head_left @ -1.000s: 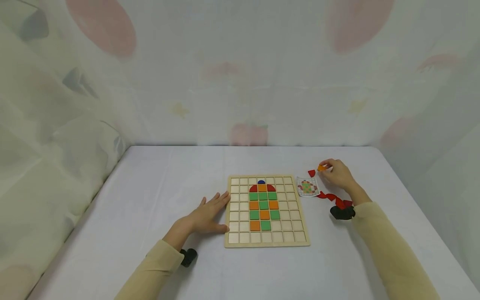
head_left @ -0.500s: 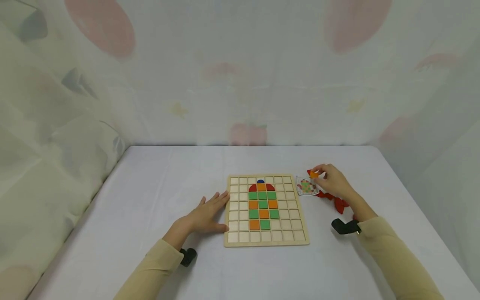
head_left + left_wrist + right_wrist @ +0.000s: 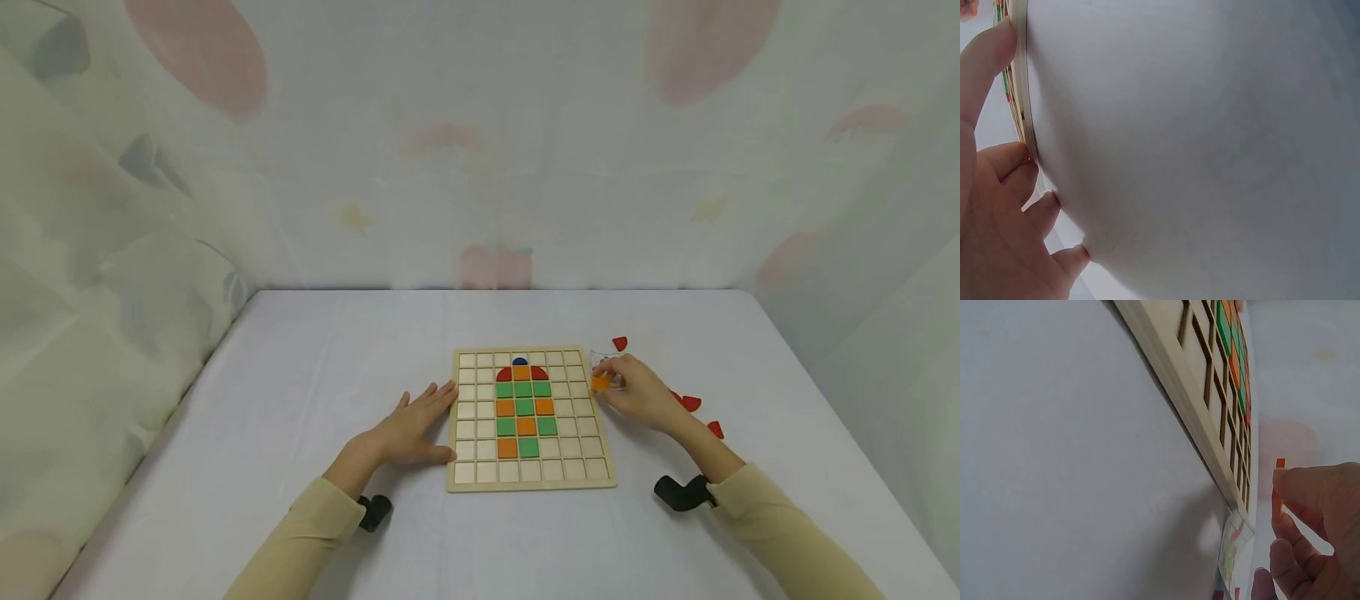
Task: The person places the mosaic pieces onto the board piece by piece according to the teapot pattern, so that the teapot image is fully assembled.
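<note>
Pale wood frames the gridded board [image 3: 532,488], which lies on the white worktop [image 3: 300,350], a little right of its middle. Among its cells [image 3: 486,408], one in the row along the board's far edge holds a blue half-round piece [image 3: 520,362]; in the next row, two red rounded pieces [image 3: 503,375] flank an orange square [image 3: 521,372]. Nearer to me come three green tiles [image 3: 522,389]; then orange, green, orange; then green, orange, green; then just orange and green, starting at the third cell from the board's left edge. Bare wood shows all along the near row.

My right hand [image 3: 633,392] pinches a loose orange tile [image 3: 600,383] between thumb and fingers, raised off the worktop near the picture card [image 3: 1233,540], which lies just beside the board's right edge, toward its far corner. My left hand [image 3: 416,429] has its fingers spread and touches the board's left edge.

One red piece [image 3: 619,342] lies beyond the card, and other red pieces [image 3: 691,403] are scattered toward the worktop's right edge, one partly hidden by my hand. The worktop spreads broadly from the board to its own far and left edges, and on this side of the board's near edge, between my beige sleeves [image 3: 303,542]
</note>
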A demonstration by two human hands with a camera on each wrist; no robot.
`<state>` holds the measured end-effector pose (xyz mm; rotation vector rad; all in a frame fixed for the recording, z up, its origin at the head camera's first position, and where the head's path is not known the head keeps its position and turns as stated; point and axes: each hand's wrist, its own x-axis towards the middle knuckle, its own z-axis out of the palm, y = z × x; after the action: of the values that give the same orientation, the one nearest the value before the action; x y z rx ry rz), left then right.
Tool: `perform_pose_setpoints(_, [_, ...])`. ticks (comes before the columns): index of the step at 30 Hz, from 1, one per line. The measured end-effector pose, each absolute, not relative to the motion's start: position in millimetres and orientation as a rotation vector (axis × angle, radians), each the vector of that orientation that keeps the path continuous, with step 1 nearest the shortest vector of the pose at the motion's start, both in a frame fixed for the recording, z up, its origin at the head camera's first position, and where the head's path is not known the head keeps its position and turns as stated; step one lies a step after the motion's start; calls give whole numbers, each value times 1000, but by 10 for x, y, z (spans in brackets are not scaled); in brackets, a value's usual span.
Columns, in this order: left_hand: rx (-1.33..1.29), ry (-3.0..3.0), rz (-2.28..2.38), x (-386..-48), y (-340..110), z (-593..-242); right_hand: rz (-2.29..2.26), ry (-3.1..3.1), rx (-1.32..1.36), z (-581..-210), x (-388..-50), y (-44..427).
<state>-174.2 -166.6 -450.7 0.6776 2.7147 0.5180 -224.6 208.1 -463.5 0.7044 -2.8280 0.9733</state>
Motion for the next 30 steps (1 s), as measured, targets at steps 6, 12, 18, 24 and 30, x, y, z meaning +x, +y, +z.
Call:
perform_pose_setpoints(6, [673,2720,517,-1737,-1670,-4519,991,-2841,743,-4676,-2109,1950])
perform_pose_setpoints(12, [665,2717,532,-1729,-1663,-4516,1032,-2890,762,-4680,-1961,1814])
perform_pose_setpoints(18, [683,2719,533,-1731,-1669,-4523,999,-2910,841,-4698,-1844,1716])
perform_pose_setpoints(24, [688,2717,533,-1739,-1668,-4524,979,-2904,923,-4734,-1764,1649])
perform_pose_setpoints(30, [700,2717,527,-1737,-1670,-4521,894,-2901,952,-4728,-1709,1580])
